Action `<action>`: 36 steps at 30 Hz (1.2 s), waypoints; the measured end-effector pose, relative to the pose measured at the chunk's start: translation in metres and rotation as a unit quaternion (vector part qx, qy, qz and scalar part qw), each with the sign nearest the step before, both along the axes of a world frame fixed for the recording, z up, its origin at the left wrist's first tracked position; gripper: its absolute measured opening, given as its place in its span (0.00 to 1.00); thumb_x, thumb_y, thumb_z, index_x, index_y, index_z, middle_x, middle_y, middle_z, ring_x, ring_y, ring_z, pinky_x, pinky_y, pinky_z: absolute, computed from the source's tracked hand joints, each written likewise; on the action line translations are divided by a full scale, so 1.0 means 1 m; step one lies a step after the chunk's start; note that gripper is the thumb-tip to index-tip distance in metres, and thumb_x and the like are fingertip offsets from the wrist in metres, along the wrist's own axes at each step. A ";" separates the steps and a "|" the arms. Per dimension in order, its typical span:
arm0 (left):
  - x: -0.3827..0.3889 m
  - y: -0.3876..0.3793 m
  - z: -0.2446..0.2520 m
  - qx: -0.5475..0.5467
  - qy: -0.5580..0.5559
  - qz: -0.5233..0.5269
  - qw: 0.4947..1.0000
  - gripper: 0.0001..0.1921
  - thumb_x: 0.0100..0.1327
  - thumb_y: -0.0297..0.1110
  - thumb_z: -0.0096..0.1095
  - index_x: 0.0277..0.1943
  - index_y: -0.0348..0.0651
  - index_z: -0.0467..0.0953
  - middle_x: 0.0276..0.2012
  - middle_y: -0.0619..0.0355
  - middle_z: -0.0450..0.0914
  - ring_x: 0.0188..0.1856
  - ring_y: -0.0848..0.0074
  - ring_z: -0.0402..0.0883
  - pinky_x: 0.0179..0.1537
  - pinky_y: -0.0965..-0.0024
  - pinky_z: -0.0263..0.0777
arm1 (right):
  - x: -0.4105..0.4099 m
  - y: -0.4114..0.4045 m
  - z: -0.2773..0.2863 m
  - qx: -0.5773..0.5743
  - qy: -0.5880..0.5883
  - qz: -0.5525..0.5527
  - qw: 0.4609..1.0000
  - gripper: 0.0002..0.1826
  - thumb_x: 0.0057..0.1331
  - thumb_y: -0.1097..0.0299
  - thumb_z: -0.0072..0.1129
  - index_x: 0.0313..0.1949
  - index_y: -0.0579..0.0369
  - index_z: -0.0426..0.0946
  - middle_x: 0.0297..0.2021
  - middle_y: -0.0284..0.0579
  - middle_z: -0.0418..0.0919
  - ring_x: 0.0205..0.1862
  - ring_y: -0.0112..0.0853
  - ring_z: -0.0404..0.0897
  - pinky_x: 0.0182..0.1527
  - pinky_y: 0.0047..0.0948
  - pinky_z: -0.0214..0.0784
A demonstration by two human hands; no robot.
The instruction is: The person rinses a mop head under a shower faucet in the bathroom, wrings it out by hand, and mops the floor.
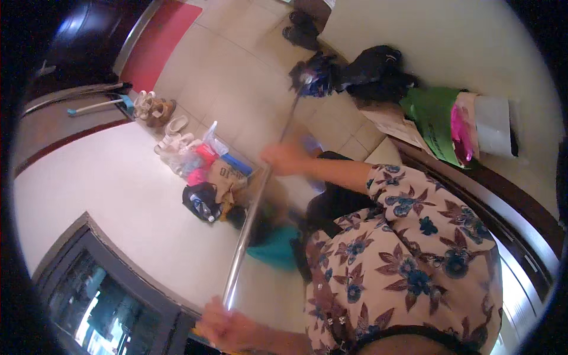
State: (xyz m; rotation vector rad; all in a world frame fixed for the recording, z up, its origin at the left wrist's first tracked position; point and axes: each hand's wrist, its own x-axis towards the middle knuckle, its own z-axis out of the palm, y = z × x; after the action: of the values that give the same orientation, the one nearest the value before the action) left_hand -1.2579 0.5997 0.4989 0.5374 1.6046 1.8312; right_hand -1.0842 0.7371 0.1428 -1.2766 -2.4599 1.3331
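A mop with a shiny metal pole runs slantwise across the view. Its head of dark blue and purple strips rests on the tiled floor, close to a black bag. My right hand, blurred by motion, grips the pole about midway. Around the pole's upper end, at the bottom of the view, my left hand is closed. Beneath the pole, near my legs, lies a blurred teal thing that I cannot identify.
Along the white wall stand several shoes, a pink bag, a brown paper bag and a black bag. Opposite are dark shoes and a green bag. A red mat lies by the dark door.
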 end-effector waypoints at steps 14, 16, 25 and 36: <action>0.088 0.103 -0.064 0.017 0.166 -0.125 0.978 0.09 0.57 0.26 0.44 0.22 0.44 0.56 0.16 0.58 0.59 0.24 0.71 0.61 0.32 0.67 0.59 | 0.006 0.151 -0.072 0.122 0.014 -0.119 0.985 0.10 0.49 0.68 0.57 0.33 0.45 0.69 0.32 0.40 0.75 0.38 0.42 0.77 0.32 0.44 0.69; 0.087 0.130 -0.082 -0.006 0.251 -0.098 0.963 0.11 0.55 0.22 0.45 0.19 0.41 0.56 0.15 0.57 0.62 0.22 0.71 0.67 0.30 0.67 0.63 | 0.003 0.185 -0.063 0.116 0.009 -0.152 0.981 0.10 0.49 0.68 0.57 0.33 0.46 0.69 0.33 0.40 0.75 0.39 0.43 0.77 0.33 0.45 0.69; 0.030 0.222 -0.016 -0.006 0.143 -0.114 0.983 0.13 0.57 0.29 0.39 0.18 0.48 0.50 0.12 0.62 0.51 0.19 0.77 0.54 0.29 0.69 0.53 | -0.048 0.175 -0.041 0.023 0.126 -0.257 0.958 0.11 0.50 0.66 0.57 0.34 0.50 0.68 0.33 0.45 0.73 0.40 0.46 0.74 0.35 0.45 0.67; 0.000 0.309 -0.046 0.050 -0.011 -0.349 0.936 0.16 0.61 0.30 0.42 0.18 0.50 0.52 0.10 0.65 0.52 0.13 0.81 0.51 0.23 0.72 0.53 | 0.048 0.073 -0.020 -0.077 0.062 -0.342 0.935 0.15 0.49 0.71 0.56 0.38 0.57 0.69 0.30 0.53 0.74 0.35 0.48 0.73 0.37 0.41 0.66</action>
State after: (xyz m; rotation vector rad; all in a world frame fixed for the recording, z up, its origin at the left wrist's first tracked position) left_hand -1.2583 0.9084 0.4530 0.9808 1.0973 1.3644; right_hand -1.0365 0.8098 0.1227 -1.7835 -1.5962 1.3458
